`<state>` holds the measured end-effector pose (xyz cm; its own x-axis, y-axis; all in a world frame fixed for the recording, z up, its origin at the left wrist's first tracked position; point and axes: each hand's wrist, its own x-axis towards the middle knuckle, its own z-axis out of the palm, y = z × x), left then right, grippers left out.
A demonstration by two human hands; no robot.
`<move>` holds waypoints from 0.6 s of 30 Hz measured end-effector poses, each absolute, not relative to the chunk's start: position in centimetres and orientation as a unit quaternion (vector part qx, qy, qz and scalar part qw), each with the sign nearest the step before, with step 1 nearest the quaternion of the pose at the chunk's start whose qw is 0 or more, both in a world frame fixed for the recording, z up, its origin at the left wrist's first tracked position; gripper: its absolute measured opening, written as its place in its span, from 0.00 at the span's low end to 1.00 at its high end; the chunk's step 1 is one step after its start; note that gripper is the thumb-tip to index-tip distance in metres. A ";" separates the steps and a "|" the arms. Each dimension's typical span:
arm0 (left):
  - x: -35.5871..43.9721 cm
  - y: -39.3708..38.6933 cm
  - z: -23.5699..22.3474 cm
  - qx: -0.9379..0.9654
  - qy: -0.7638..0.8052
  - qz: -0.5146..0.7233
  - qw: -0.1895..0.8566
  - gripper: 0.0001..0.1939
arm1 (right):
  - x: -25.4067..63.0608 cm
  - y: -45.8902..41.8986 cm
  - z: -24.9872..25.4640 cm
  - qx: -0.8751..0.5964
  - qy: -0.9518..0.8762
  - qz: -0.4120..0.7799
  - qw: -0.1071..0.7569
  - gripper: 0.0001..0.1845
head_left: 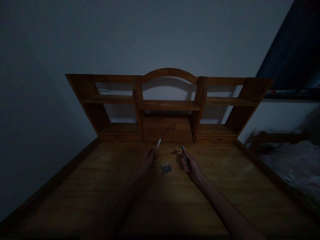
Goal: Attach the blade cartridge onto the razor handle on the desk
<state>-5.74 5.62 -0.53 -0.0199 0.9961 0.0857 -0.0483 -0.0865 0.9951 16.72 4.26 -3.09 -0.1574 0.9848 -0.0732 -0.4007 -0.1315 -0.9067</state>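
Observation:
My left hand [150, 154] is closed around the pale handle of a slim tool [158, 144]. A thin dark wire-like piece curves up and to the right from its top; its exact kind is unclear in the dim light. In my right hand [190, 162] is a dark-handled tool [184, 155] with a shiny head bent to the left, its fingers wrapped round the handle. On the desk between the hands lies a small open clear case [166, 168], with rows of small dark and light pieces too small to name. Neither hand touches it.
The wooden desk top [215, 190] has raised side edges. At its back stands a wooden shelf unit [170, 105] against a pale wall [160, 36]. A dark curtain or window [295, 53] and rumpled bedding [295, 163] are on the right.

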 end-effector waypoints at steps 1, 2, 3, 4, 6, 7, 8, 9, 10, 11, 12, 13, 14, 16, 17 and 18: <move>-5.6 5.5 -0.4 0.520 0.464 0.539 0.473 0.22 | 16.7 4.2 -3.1 -0.374 -0.387 0.657 0.529 0.23; -5.4 5.4 -0.3 0.537 0.463 0.536 0.459 0.22 | 16.8 4.2 -3.1 -0.369 -0.382 0.663 0.528 0.22; -5.3 5.4 -0.3 0.554 0.465 0.529 0.443 0.22 | 16.8 4.2 -3.1 -0.362 -0.377 0.671 0.527 0.22; -5.2 5.4 -0.3 0.570 0.471 0.522 0.426 0.22 | 16.8 4.2 -3.1 -0.353 -0.371 0.680 0.525 0.21; -5.1 5.4 -0.6 0.597 0.485 0.506 0.390 0.23 | 16.7 4.2 -3.0 -0.337 -0.360 0.695 0.523 0.20; -5.1 5.5 -0.8 0.611 0.487 0.501 0.373 0.24 | 16.7 4.2 -3.0 -0.333 -0.355 0.700 0.522 0.19; -5.1 5.6 -1.0 0.624 0.486 0.496 0.360 0.24 | 16.7 4.2 -3.0 -0.330 -0.352 0.704 0.522 0.19; -5.2 5.6 -1.3 0.635 0.483 0.492 0.348 0.24 | 16.7 4.2 -3.0 -0.330 -0.351 0.705 0.521 0.18; -5.2 5.6 -1.5 0.647 0.479 0.487 0.338 0.23 | 16.7 4.3 -3.1 -0.329 -0.352 0.705 0.520 0.18; -5.2 5.7 -1.7 0.658 0.475 0.482 0.330 0.23 | 16.7 4.3 -3.2 -0.329 -0.355 0.704 0.520 0.18; -5.2 5.7 -1.8 0.666 0.474 0.479 0.320 0.23 | 16.6 4.3 -3.2 -0.329 -0.359 0.701 0.521 0.18; -5.2 5.7 -2.0 0.673 0.475 0.474 0.310 0.23 | 16.6 4.3 -3.2 -0.329 -0.363 0.698 0.523 0.18; -5.2 5.7 -2.1 0.681 0.475 0.470 0.300 0.22 | 16.6 4.3 -3.2 -0.329 -0.367 0.695 0.524 0.18; -5.1 5.7 -2.2 0.700 0.466 0.458 0.287 0.22 | 16.4 4.3 -3.0 -0.327 -0.374 0.692 0.524 0.19; -5.0 5.6 -2.3 0.712 0.457 0.452 0.283 0.21 | 16.4 4.2 -2.9 -0.324 -0.376 0.693 0.523 0.19; -4.9 5.5 -2.3 0.724 0.445 0.446 0.281 0.21 | 16.3 4.1 -2.7 -0.318 -0.376 0.698 0.520 0.19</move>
<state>-4.89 5.54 -2.33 0.2065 0.8946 0.3963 0.3937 -0.4468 0.8034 16.30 4.13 -2.72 -0.2565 0.9652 -0.0516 -0.4872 -0.1752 -0.8556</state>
